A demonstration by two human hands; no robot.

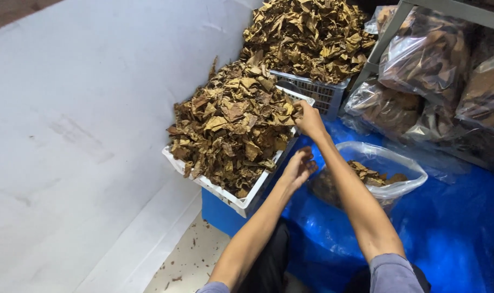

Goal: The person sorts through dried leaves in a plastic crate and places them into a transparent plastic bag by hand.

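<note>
A white plastic crate (233, 199) heaped with dry brown leaves (233, 125) stands on a blue base by the white wall. My right hand (310, 120) reaches onto the right edge of the heap and grips a clump of leaves there. Just beside the crate's right rim, my left hand (299, 167) hovers with fingers loosely curled and nothing visibly in it. To the right sits an open clear plastic bag (407, 184) on the blue tarp, holding a small amount of dry leaves (369, 174).
A second crate (318, 92) piled high with leaves stands behind the first. A metal rack (385, 33) at the right holds clear bags stuffed with leaves (428, 54). A blue tarp (453, 233) covers the floor; the white wall (68, 135) closes the left.
</note>
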